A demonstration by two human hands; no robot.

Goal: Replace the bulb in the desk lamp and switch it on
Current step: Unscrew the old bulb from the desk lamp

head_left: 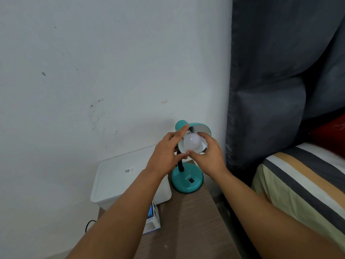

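Head view looks down on both forearms reaching forward to a teal desk lamp [187, 179] standing at the far end of a narrow wooden table [188, 221], near the white wall [93, 71]. The left hand [166, 153] holds the left side of the lamp shade [202, 128], its forefinger stretched up along the rim and its thumb curled under the lower edge. The right hand [210, 155] pinches the white bulb [192, 143], thumb below and fingers over the top, with the bulb sitting inside the tilted shade. Thumb tips of the two hands nearly meet beneath the bulb.

Whether the bulb's base is seated in the socket cannot be told; the hands cover it. A black rocker switch [191, 180] shows on the lamp base, its position unreadable. The left forearm partly covers a small blue and white box [152, 219] and a white lidded bin [119, 182].

A dark curtain [270, 90] and a striped mattress [302, 174] close in on the right; the table's right edge runs just beside the right forearm.
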